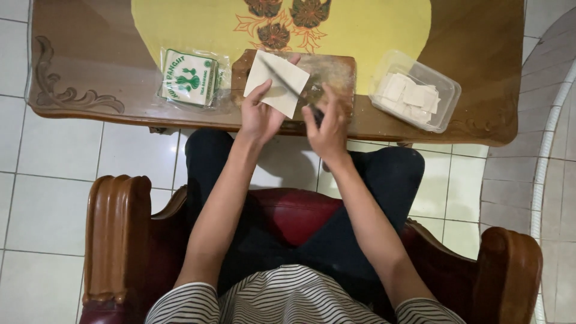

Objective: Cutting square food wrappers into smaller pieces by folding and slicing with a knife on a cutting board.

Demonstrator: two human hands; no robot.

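While my left hand (pixel 259 114) is gripping the pale square wrapper (pixel 277 83) above the cutting board (pixel 331 71), my right hand (pixel 327 123) is clenching the knife (pixel 288 84), its blade lying diagonally across that sheet.

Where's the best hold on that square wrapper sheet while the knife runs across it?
Pin the wrapper sheet at its near-left edge, coming from the left as the left hand does. It lies flat on the cutting board, and the knife crosses its middle, so that edge stays free.
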